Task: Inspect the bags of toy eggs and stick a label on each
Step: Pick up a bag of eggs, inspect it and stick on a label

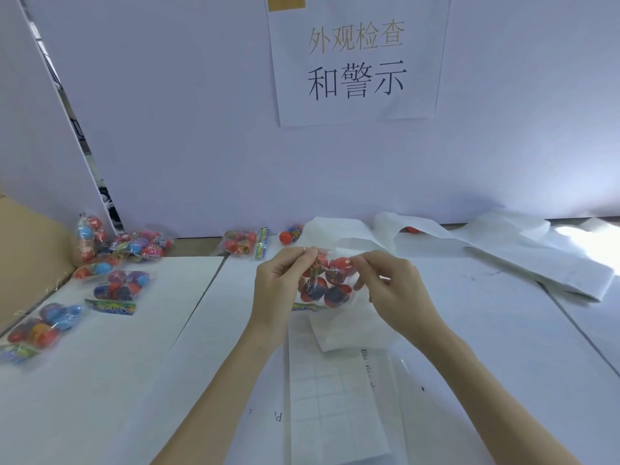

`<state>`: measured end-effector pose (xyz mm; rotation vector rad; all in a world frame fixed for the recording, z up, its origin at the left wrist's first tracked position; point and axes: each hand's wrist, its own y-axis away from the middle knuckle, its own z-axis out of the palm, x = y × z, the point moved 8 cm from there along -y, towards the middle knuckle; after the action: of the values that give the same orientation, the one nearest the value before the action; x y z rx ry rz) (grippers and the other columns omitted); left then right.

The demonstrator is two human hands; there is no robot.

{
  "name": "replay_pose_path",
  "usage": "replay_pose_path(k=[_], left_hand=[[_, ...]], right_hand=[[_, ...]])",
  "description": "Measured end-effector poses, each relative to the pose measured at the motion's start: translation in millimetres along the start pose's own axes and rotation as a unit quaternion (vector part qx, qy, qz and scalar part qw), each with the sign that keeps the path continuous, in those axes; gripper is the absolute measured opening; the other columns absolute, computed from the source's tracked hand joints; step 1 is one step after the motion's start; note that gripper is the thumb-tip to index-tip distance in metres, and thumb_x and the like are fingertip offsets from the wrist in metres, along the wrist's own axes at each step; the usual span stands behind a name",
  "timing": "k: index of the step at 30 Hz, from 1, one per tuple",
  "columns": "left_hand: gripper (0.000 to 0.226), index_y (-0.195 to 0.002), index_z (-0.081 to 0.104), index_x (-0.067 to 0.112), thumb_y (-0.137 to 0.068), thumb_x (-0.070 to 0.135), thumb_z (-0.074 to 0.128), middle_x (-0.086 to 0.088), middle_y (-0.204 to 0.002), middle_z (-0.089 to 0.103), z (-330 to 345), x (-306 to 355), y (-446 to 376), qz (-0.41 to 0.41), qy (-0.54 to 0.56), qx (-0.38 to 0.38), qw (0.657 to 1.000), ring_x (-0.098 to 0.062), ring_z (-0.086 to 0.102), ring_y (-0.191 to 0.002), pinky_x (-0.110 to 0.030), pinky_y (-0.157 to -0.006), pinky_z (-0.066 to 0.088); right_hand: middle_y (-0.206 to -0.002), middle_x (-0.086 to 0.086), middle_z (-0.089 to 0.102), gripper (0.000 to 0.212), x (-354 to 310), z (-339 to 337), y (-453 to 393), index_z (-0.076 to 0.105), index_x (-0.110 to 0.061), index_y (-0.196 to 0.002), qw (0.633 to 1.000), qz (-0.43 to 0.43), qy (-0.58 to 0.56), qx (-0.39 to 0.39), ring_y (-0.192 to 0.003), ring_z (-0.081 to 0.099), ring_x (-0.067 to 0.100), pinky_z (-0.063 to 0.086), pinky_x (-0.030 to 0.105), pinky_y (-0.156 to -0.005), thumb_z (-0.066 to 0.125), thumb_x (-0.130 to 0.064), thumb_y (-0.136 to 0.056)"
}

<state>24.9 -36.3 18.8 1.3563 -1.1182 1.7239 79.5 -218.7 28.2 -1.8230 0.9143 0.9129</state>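
Note:
I hold a clear bag of red and dark blue toy eggs (330,283) above the middle of the table. My left hand (281,290) pinches its upper left edge. My right hand (392,290) pinches the bag's upper right side with curled fingers. A label sheet (332,404) with a grid of white labels lies on the table under my forearms. Several more bags of toy eggs lie to the left: one (120,285) with a green header, another (40,325) near the left edge, and a heap (134,246) at the back left.
A white table (117,380) is covered with paper sheets. White backing strips (536,253) trail across the back right. Another egg bag (241,245) and a loose red egg (287,236) lie by the back wall, under a paper sign (355,62). Cardboard (30,239) stands at the left.

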Motion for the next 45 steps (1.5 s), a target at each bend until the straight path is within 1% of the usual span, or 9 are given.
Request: replay_pose_path(k=[4, 7, 15, 21, 26, 29, 36, 41, 45], left_hand=[[0.021, -0.103, 0.083, 0.022, -0.104, 0.026, 0.062, -0.005, -0.100, 0.078, 4, -2, 1, 0.000, 0.013, -0.007, 1.000, -0.030, 0.073, -0.099, -0.047, -0.090, 0.057], [0.022, -0.103, 0.081, 0.020, -0.103, 0.033, 0.064, -0.007, -0.103, 0.078, -2, -1, 2, 0.002, 0.045, 0.038, 0.998, -0.028, 0.073, -0.095, -0.037, -0.086, 0.059], [0.023, -0.117, 0.069, 0.027, -0.096, 0.029, 0.060, 0.007, -0.102, 0.071, -7, 1, -3, 0.016, -0.005, 0.025, 1.000, -0.011, 0.068, -0.096, -0.024, -0.078, 0.053], [0.018, -0.089, 0.082, 0.030, -0.101, 0.032, 0.068, 0.005, -0.092, 0.079, 0, -1, 0, 0.022, -0.058, 0.002, 0.998, -0.009, 0.071, -0.087, -0.024, -0.080, 0.057], [0.022, -0.079, 0.082, 0.028, -0.095, 0.041, 0.073, 0.002, -0.081, 0.078, -13, 0, -3, 0.020, -0.058, 0.073, 0.995, -0.014, 0.069, -0.076, -0.031, -0.074, 0.058], [0.035, -0.068, 0.072, 0.027, -0.096, 0.047, 0.070, 0.004, -0.067, 0.065, -13, 3, -2, 0.030, -0.068, 0.091, 0.993, -0.007, 0.058, -0.064, -0.018, -0.061, 0.049], [0.049, -0.064, 0.049, 0.023, -0.102, 0.052, 0.059, 0.009, -0.059, 0.047, -10, 4, -1, 0.028, -0.085, 0.070, 0.994, -0.007, 0.044, -0.058, -0.014, -0.058, 0.043], [0.050, -0.071, 0.044, 0.014, -0.105, 0.049, 0.055, 0.005, -0.061, 0.043, -13, 5, 0, 0.042, -0.095, 0.095, 0.990, -0.008, 0.042, -0.058, -0.015, -0.055, 0.042], [0.039, -0.080, 0.051, 0.017, -0.110, 0.042, 0.047, 0.011, -0.068, 0.051, -17, -5, 3, 0.030, -0.093, 0.132, 0.986, -0.004, 0.050, -0.063, -0.013, -0.059, 0.045]], right_hand=[[-0.095, -0.012, 0.075, 0.026, -5, 0, 2, 0.080, -0.017, -0.106, 0.999, 0.009, -0.035, 0.024, -0.080, 0.069, 0.001, 0.053, 0.019, -0.071, 0.054, -0.022, -0.108], [-0.096, -0.016, 0.079, 0.020, -4, 7, 4, 0.074, -0.024, -0.117, 0.999, 0.022, -0.048, -0.006, -0.095, 0.072, 0.002, 0.054, 0.022, -0.080, 0.062, -0.031, -0.104], [-0.088, -0.003, 0.079, 0.007, -5, 1, 2, 0.078, -0.022, -0.103, 0.990, 0.038, -0.136, -0.027, -0.073, 0.067, 0.003, 0.042, 0.007, -0.065, 0.071, -0.023, -0.099], [-0.093, -0.015, 0.078, 0.016, -1, -4, 1, 0.083, -0.022, -0.096, 0.993, 0.049, -0.110, -0.021, -0.080, 0.068, -0.003, 0.047, 0.009, -0.072, 0.068, -0.016, -0.099], [-0.093, -0.011, 0.080, 0.012, 6, -3, 1, 0.085, -0.028, -0.090, 0.986, 0.084, -0.141, -0.020, -0.094, 0.072, 0.015, 0.056, 0.025, -0.083, 0.075, -0.027, -0.096], [-0.093, -0.010, 0.080, 0.010, 7, -2, 1, 0.086, -0.026, -0.092, 0.983, 0.092, -0.158, -0.023, -0.094, 0.073, 0.015, 0.058, 0.028, -0.083, 0.076, -0.026, -0.094], [-0.089, -0.011, 0.077, 0.015, -40, -4, 16, 0.085, -0.022, -0.103, 0.976, -0.192, 0.074, 0.065, -0.075, 0.065, 0.013, 0.045, 0.023, -0.059, 0.078, -0.013, -0.093], [-0.088, -0.021, 0.078, 0.016, -24, -4, 12, 0.083, -0.025, -0.105, 0.990, -0.106, 0.069, 0.066, -0.070, 0.063, -0.011, 0.041, 0.006, -0.061, 0.072, -0.016, -0.098], [-0.082, -0.019, 0.078, 0.016, -4, 5, 5, 0.076, -0.030, -0.108, 0.999, 0.036, -0.018, -0.026, -0.080, 0.070, -0.007, 0.043, 0.007, -0.066, 0.068, -0.040, -0.098]])
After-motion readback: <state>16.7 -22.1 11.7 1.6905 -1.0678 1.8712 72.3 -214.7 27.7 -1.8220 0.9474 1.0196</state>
